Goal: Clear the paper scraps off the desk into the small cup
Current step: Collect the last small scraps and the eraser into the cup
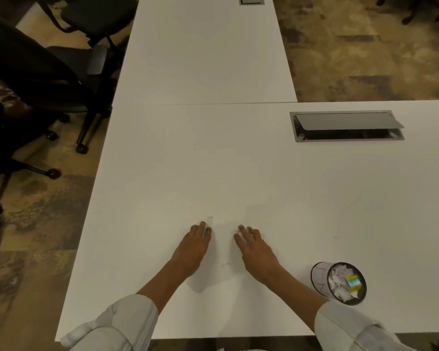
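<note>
You are looking down at a white desk (264, 173) | a second white table (203, 51) is butting against its far edge | a grey cable hatch (346, 125) is sitting half open at far right | black wheeled office chairs (61, 72) are standing at left | mottled brown carpet (365, 59) is covering the floor | dim warm light is falling.

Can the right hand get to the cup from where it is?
Probably yes. The cup stands on the desk just beside the right forearm, apart from it, and nothing lies between it and the right hand. The hand rests flat and looks empty, with the cup's top open.
</note>
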